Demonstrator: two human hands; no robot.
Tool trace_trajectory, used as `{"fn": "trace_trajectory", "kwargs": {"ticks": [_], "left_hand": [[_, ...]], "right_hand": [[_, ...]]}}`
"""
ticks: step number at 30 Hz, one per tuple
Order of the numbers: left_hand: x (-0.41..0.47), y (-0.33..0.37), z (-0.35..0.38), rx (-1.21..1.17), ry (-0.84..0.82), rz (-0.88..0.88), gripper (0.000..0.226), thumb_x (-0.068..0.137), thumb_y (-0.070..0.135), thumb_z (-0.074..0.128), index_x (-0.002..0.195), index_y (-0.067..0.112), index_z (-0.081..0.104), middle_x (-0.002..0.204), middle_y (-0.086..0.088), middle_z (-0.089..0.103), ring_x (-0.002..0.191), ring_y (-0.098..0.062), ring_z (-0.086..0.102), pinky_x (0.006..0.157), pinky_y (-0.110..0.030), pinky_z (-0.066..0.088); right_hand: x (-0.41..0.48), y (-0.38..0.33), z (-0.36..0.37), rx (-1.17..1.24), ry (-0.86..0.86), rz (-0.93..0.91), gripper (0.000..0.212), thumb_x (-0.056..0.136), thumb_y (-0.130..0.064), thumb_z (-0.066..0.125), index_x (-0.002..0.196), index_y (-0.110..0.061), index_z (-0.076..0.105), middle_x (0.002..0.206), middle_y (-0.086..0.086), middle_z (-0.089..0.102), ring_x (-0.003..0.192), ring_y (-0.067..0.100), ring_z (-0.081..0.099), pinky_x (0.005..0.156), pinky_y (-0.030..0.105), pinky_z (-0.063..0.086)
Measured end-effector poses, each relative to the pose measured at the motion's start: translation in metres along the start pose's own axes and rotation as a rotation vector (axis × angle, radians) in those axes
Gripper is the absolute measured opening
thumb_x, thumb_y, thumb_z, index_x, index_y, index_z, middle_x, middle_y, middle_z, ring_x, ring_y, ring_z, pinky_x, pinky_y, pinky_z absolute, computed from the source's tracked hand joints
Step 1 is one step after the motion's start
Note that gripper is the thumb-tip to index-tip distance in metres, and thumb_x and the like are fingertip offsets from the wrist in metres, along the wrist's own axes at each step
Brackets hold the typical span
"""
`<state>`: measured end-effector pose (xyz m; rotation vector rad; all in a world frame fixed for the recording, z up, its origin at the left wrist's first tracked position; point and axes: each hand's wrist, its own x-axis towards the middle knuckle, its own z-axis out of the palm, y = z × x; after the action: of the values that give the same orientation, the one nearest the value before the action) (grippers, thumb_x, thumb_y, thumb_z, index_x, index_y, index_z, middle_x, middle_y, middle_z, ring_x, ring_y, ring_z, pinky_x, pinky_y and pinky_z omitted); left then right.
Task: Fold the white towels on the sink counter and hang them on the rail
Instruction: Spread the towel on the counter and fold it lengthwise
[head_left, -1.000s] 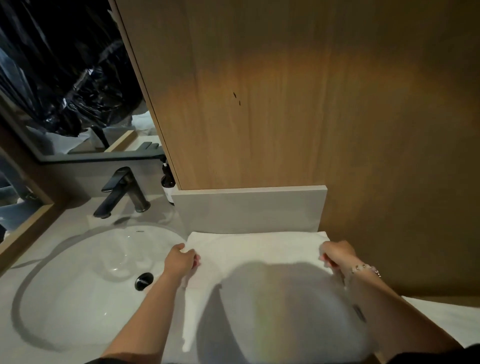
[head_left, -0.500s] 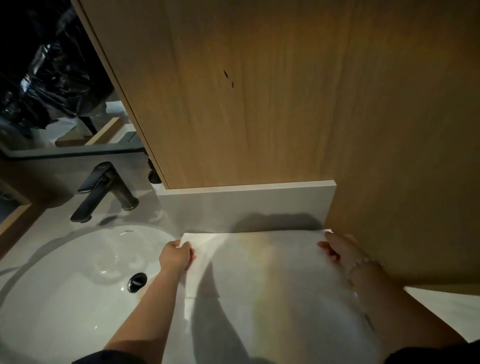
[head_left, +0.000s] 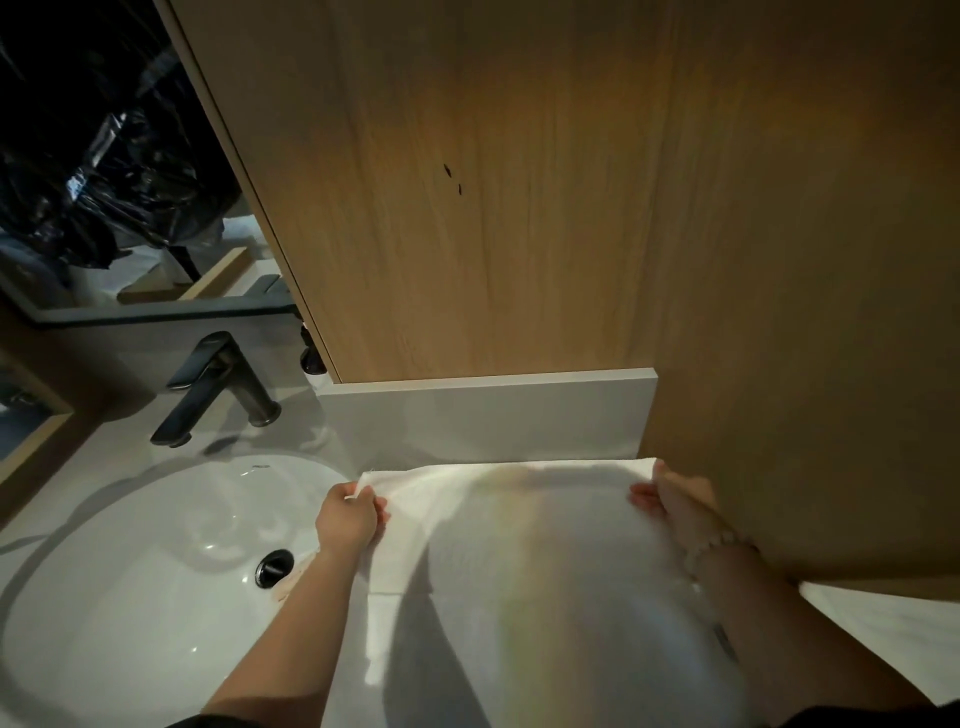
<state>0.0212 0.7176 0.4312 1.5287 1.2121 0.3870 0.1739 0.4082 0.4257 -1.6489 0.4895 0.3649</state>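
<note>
A white towel (head_left: 519, 561) lies spread on the sink counter, its far edge along the grey backsplash. My left hand (head_left: 347, 519) pinches the towel's far left corner beside the basin. My right hand (head_left: 670, 499) pinches the far right corner, close to the wooden side panel. Both corners look lifted a little off the counter. My shadow covers much of the towel. No rail is in view.
The white basin (head_left: 156, 545) with a dark drain (head_left: 274, 568) lies to the left. A dark faucet (head_left: 218, 387) stands behind it, with a dark bottle (head_left: 311, 356) at the cabinet edge. A wooden cabinet (head_left: 493, 182) and panel (head_left: 805, 312) hem in the counter. More white cloth (head_left: 893, 634) shows at the right.
Both hands keep hold of the towel's far corners, and the far edge has been drawn slightly back from the backsplash. The camera view shifted a little.
</note>
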Motion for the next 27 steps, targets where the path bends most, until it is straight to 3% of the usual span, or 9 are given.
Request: {"fn": "trace_trajectory", "kwargs": {"ticks": [2, 5, 10, 13, 15, 17, 22, 24, 27], "left_hand": [[-0.004, 0.002, -0.002, -0.023, -0.001, 0.012, 0.018, 0.092, 0.011, 0.042, 0.098, 0.002, 0.055, 0.070, -0.005, 0.062, 0.057, -0.020, 0.056, 0.054, -0.027, 0.047], [-0.011, 0.003, -0.007, -0.042, -0.006, 0.048, 0.021, 0.093, 0.011, 0.041, 0.104, -0.002, 0.054, 0.073, -0.004, 0.063, 0.064, -0.021, 0.058, 0.067, -0.031, 0.051], [-0.034, 0.005, -0.020, -0.072, -0.012, 0.125, 0.022, 0.096, 0.010, 0.040, 0.109, -0.001, 0.052, 0.081, -0.004, 0.063, 0.063, -0.017, 0.058, 0.060, -0.025, 0.045], [-0.057, 0.008, -0.031, -0.177, -0.039, 0.155, 0.014, 0.096, 0.008, 0.039, 0.102, 0.004, 0.051, 0.089, -0.010, 0.062, 0.065, -0.019, 0.058, 0.062, -0.026, 0.044], [-0.075, 0.009, -0.039, -0.227, -0.073, 0.193, 0.014, 0.097, 0.006, 0.038, 0.093, 0.007, 0.052, 0.087, -0.011, 0.061, 0.068, -0.019, 0.056, 0.064, -0.026, 0.043], [-0.092, 0.004, -0.051, -0.261, -0.128, 0.223, 0.018, 0.098, 0.006, 0.036, 0.091, 0.011, 0.052, 0.085, -0.007, 0.061, 0.078, -0.019, 0.057, 0.073, -0.030, 0.043], [-0.111, -0.021, -0.082, -0.429, -0.281, 0.104, 0.023, 0.099, 0.010, 0.038, 0.114, 0.013, 0.055, 0.105, -0.001, 0.063, 0.100, -0.018, 0.060, 0.091, -0.035, 0.041], [-0.114, -0.029, -0.091, -0.562, -0.312, -0.015, 0.022, 0.097, 0.013, 0.039, 0.102, 0.013, 0.061, 0.099, -0.003, 0.063, 0.094, -0.019, 0.061, 0.092, -0.036, 0.041], [-0.119, -0.037, -0.094, -0.647, -0.269, -0.147, 0.022, 0.095, 0.023, 0.040, 0.085, 0.014, 0.057, 0.083, -0.004, 0.058, 0.077, -0.022, 0.057, 0.084, -0.037, 0.044]], "right_hand": [[-0.005, -0.005, -0.001, 0.053, 0.019, 0.024, 0.041, 0.096, -0.028, 0.048, 0.068, -0.001, 0.060, 0.046, 0.004, 0.064, 0.038, 0.011, 0.060, 0.056, 0.026, 0.054], [-0.016, -0.013, -0.005, 0.076, 0.046, 0.060, 0.038, 0.094, -0.034, 0.048, 0.069, -0.006, 0.057, 0.061, 0.010, 0.069, 0.061, 0.020, 0.067, 0.073, 0.035, 0.056], [-0.046, -0.016, -0.011, 0.222, 0.027, 0.038, 0.028, 0.093, -0.032, 0.054, 0.076, -0.009, 0.056, 0.070, 0.009, 0.066, 0.062, 0.020, 0.064, 0.066, 0.028, 0.054], [-0.066, -0.011, -0.018, 0.302, 0.028, 0.053, 0.019, 0.090, -0.023, 0.057, 0.076, -0.010, 0.058, 0.052, 0.003, 0.065, 0.041, 0.012, 0.057, 0.043, 0.018, 0.045], [-0.081, -0.008, -0.026, 0.371, 0.010, 0.077, 0.013, 0.089, -0.019, 0.056, 0.080, -0.010, 0.058, 0.055, 0.003, 0.066, 0.037, 0.006, 0.057, 0.039, 0.015, 0.043], [-0.098, -0.002, -0.038, 0.392, -0.015, 0.081, 0.010, 0.091, -0.016, 0.055, 0.094, -0.008, 0.060, 0.072, 0.006, 0.066, 0.049, 0.007, 0.063, 0.044, 0.016, 0.046], [-0.120, 0.023, -0.069, 0.319, -0.068, 0.055, 0.028, 0.094, -0.014, 0.055, 0.122, -0.013, 0.056, 0.108, 0.006, 0.063, 0.087, 0.019, 0.067, 0.084, 0.031, 0.054], [-0.124, 0.033, -0.079, 0.250, -0.072, 0.087, 0.036, 0.092, -0.012, 0.059, 0.127, -0.015, 0.052, 0.112, 0.008, 0.060, 0.088, 0.023, 0.067, 0.081, 0.033, 0.055], [-0.129, 0.044, -0.090, 0.121, -0.096, 0.194, 0.039, 0.088, -0.010, 0.064, 0.125, -0.011, 0.051, 0.118, 0.015, 0.060, 0.086, 0.027, 0.068, 0.057, 0.028, 0.055]]}}
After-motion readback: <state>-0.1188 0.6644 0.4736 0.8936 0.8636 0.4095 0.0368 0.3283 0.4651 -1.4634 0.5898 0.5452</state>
